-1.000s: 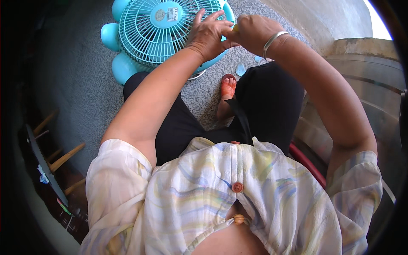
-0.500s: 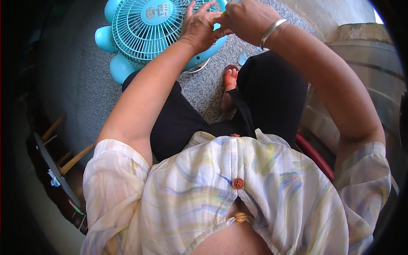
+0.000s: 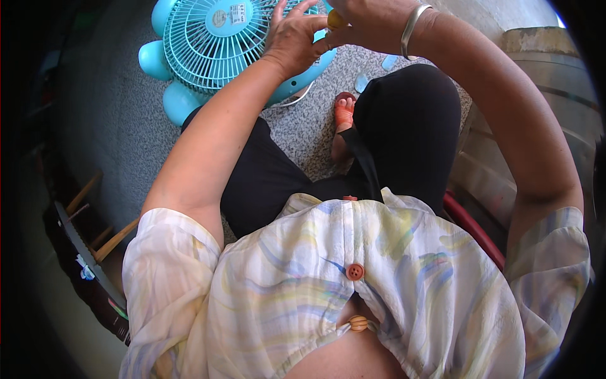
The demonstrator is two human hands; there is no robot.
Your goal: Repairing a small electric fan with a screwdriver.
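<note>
A turquoise electric fan (image 3: 208, 44) with a wire grille lies on the speckled floor in front of my knees. My left hand (image 3: 291, 39) rests on the right side of the grille with its fingers spread, and its fingertips touch a small yellow object (image 3: 336, 19). My right hand (image 3: 372, 20), with a silver bangle on the wrist, is closed around that yellow object just above the fan's edge. What the yellow object is cannot be told; most of it is hidden in the hand.
Two small pale blue pieces (image 3: 361, 83) lie on the floor beside my foot in an orange sandal (image 3: 344, 114). A weathered wooden structure (image 3: 543, 69) stands at the right, a red curved rim (image 3: 475, 228) lies under my leg, and wooden slats (image 3: 95, 215) are at the left.
Both hands and the fan have slid toward the top of the picture. The hands stay together at the grille's right edge, and the yellow object now shows between them.
</note>
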